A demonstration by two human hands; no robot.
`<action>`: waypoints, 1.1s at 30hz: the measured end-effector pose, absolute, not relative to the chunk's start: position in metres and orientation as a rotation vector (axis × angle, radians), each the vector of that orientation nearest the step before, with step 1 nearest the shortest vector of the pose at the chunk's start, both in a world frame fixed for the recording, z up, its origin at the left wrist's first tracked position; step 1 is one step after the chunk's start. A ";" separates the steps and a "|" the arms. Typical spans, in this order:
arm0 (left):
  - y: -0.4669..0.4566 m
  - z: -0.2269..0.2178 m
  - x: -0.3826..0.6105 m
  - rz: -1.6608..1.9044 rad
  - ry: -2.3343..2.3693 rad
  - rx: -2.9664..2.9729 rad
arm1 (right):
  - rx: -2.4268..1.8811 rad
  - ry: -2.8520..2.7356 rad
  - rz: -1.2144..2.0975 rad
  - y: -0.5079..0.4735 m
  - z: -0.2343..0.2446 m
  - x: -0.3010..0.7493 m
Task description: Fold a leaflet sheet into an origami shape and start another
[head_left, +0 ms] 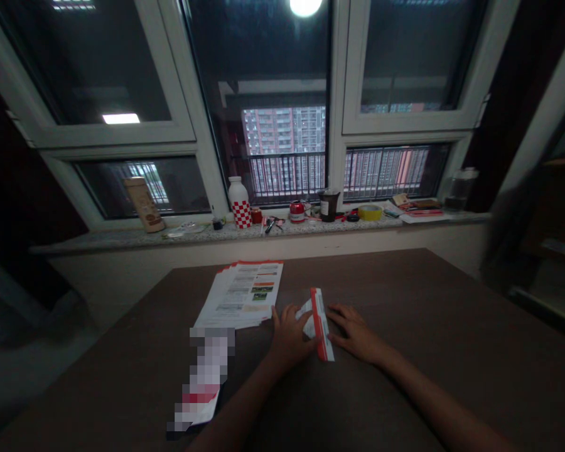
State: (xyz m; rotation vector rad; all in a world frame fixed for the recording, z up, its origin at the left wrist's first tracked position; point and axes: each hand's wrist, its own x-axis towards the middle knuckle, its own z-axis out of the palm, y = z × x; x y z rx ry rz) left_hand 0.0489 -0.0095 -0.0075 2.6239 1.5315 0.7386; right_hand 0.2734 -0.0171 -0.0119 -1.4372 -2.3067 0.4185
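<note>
Steadily, the left hand (289, 336) pinches a red-edged folded leaflet (319, 325) on the counter (381, 295) as the right hand (353, 333) braces its far edge, hands close together, keeping the crease true, beside a leaflet stack (240, 295).

Bright red edging is seen along the white folded paper leaflet (319, 325), and beyond that leaflet a red-and-white checkered pattern is borne by the white bottle (240, 204), a yellow band by the round tape roll (370, 212), and grey speckling by the polished stone windowsill (122, 237).
</note>
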 end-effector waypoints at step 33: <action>-0.012 -0.006 0.055 0.807 1.436 2.446 | -1.115 -1.669 0.842 -0.007 -0.022 0.260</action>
